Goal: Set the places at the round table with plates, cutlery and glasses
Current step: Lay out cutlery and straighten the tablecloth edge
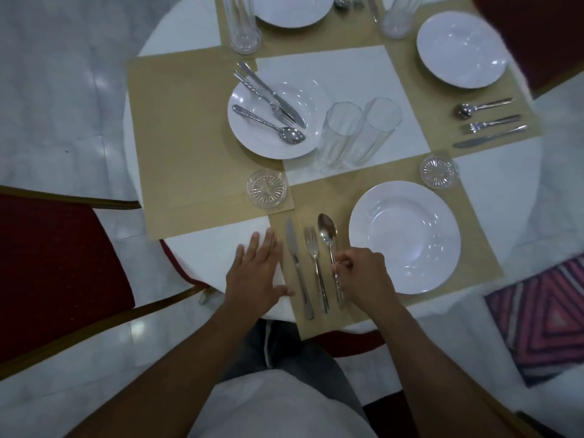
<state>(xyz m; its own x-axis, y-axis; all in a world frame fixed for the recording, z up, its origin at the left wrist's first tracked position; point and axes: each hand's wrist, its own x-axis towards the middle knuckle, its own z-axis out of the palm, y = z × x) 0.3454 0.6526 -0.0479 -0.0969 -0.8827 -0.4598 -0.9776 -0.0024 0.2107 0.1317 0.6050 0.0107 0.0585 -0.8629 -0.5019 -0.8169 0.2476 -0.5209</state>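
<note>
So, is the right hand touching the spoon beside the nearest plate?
Touching. The head view shows the right hand pinching the spoon by its handle, with the fingers curled round it.

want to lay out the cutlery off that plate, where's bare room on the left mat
Bare: the left mat from its outer edge to the cutlery-laden plate, and the white table centre beyond the two tall glasses. Crowded: plate close beside glasses, and the coaster at the mat's near corner.

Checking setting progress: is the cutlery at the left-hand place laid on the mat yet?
No, the knife, fork and spoon lie on the plate itself.
</note>
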